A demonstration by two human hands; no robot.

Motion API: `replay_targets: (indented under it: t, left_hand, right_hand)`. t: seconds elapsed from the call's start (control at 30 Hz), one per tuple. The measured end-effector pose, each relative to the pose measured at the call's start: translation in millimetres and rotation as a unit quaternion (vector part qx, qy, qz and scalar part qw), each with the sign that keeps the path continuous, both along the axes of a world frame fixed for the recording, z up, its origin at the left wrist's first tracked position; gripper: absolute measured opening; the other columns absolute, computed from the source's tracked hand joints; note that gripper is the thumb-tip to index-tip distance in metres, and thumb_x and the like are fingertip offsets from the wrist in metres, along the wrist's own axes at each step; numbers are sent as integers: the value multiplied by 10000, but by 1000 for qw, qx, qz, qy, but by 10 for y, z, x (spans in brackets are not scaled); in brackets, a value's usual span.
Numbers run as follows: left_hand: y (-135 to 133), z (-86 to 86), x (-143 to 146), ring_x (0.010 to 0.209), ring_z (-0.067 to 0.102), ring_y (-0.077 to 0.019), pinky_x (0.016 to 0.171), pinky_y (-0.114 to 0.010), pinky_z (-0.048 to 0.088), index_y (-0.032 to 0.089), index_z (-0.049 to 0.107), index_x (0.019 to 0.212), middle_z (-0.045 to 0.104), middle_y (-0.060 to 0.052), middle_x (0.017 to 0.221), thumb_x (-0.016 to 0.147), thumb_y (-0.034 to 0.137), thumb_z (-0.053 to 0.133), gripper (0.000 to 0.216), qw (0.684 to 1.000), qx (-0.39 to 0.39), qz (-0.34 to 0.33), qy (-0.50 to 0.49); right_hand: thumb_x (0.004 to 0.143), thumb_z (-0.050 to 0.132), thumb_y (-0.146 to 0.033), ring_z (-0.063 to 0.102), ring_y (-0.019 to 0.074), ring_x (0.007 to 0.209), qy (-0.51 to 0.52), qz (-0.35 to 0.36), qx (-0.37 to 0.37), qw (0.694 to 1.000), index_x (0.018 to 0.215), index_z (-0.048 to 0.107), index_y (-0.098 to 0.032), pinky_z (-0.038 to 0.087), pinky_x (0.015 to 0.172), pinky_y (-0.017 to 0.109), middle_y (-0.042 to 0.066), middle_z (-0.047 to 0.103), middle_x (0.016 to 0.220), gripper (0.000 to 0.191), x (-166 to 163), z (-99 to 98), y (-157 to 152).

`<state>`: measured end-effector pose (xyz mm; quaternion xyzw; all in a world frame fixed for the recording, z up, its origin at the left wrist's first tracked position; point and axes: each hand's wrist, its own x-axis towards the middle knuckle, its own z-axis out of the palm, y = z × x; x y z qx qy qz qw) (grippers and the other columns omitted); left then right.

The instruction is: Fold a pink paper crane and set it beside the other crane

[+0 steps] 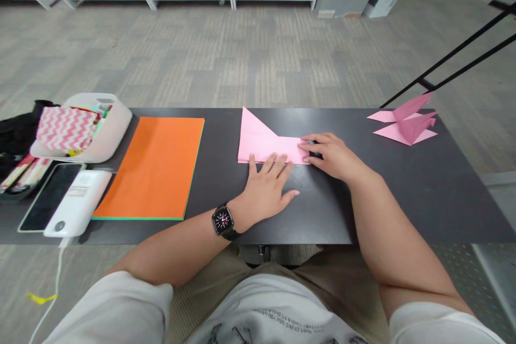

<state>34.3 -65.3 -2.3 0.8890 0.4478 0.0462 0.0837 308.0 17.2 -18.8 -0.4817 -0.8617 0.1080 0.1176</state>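
A pink sheet of paper [262, 142], partly folded with one corner pointing up at its left, lies on the dark table [363, 204] in front of me. My left hand [268, 185] rests flat with fingers spread, its fingertips on the paper's near edge. A watch is on that wrist. My right hand [328, 153] presses with curled fingers on the paper's right end, thumb and fingertips touching the fold.
A stack of orange paper [155, 166] lies to the left. Further left are a white tray [115, 134] with patterned paper, a white power bank [78, 201], a phone [50, 193] and pens. Folded pink paper shapes [407, 123] sit at the far right.
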Motion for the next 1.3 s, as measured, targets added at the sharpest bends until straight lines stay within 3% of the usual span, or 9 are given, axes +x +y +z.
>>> replay_targets:
  t: [0.53, 0.7, 0.77, 0.83, 0.9, 0.97, 1.1, 1.17, 1.3]
  left_hand:
    - [-71, 15, -32, 1655, 273, -461, 1273, -842, 208, 252, 397, 1711, 297, -161, 1812, 1067, 703, 476, 790, 999, -2, 48, 23]
    - [-65, 76, -49, 1633, 322, -444, 1271, -777, 288, 250, 418, 1693, 334, -175, 1793, 1064, 702, 497, 779, 998, 6, 55, 26]
    - [18, 144, -104, 1579, 409, -426, 1243, -690, 384, 204, 441, 1674, 411, -198, 1746, 1085, 654, 497, 743, 998, 12, 60, 25]
    - [173, 216, -203, 1422, 573, -380, 1109, -561, 519, 166, 468, 1645, 570, -202, 1614, 1127, 525, 475, 631, 997, 7, 78, 26]
    - [381, 261, -337, 1220, 680, -339, 984, -500, 555, 160, 546, 1576, 706, -179, 1412, 1147, 360, 426, 488, 995, 6, 90, 29]
    - [599, 262, -481, 1113, 697, -319, 952, -490, 545, 194, 658, 1459, 747, -148, 1286, 1131, 283, 437, 406, 996, 9, 90, 26]
    - [906, 168, -713, 1263, 650, -317, 1107, -494, 501, 229, 802, 1200, 708, -110, 1408, 1071, 357, 601, 271, 1000, -5, 8, -24]
    - [975, 123, -788, 1360, 617, -310, 1189, -481, 463, 233, 793, 1255, 676, -103, 1490, 1042, 373, 652, 291, 998, -30, -42, -44]
    - [1023, 101, -898, 1472, 559, -319, 1244, -491, 428, 258, 758, 1362, 611, -94, 1607, 976, 399, 746, 411, 995, -72, -58, -42]
  right_hand:
    - [1002, 684, -349, 626, 365, 1332, -3, 0, 9, 1000, 1392, 770, -359, 502, 1128, 616, 70, 691, 1512, 400, 0, -5, -9]
    - [1002, 679, -344, 630, 361, 1332, -7, 3, 4, 1000, 1392, 770, -353, 501, 1133, 613, 75, 693, 1508, 401, -3, 13, -8]
    - [1000, 681, -351, 630, 360, 1334, -6, 1, 1, 1000, 1396, 767, -355, 496, 1137, 617, 75, 688, 1515, 405, -3, 9, -6]
    - [997, 681, -359, 633, 361, 1329, -6, -2, -4, 1000, 1395, 767, -358, 493, 1135, 624, 72, 684, 1523, 407, -3, 4, -4]
    - [995, 676, -356, 633, 364, 1332, -6, -4, -9, 1000, 1396, 766, -363, 490, 1136, 630, 63, 683, 1529, 411, 7, 6, 0]
    - [990, 675, -348, 629, 363, 1350, -5, -1, -16, 1000, 1394, 765, -369, 481, 1150, 632, 51, 685, 1531, 414, 36, 16, 9]
    - [983, 678, -343, 618, 352, 1400, -8, 9, -36, 999, 1390, 765, -375, 465, 1181, 630, 38, 683, 1541, 417, 154, 47, 34]
    - [985, 673, -348, 618, 344, 1412, -10, 10, -43, 999, 1400, 758, -383, 464, 1188, 629, 32, 679, 1548, 425, 210, 58, 42]
    - [1017, 655, -422, 633, 331, 1409, 0, 8, -40, 999, 1392, 763, -386, 462, 1196, 615, 45, 697, 1524, 392, 239, 71, 38]
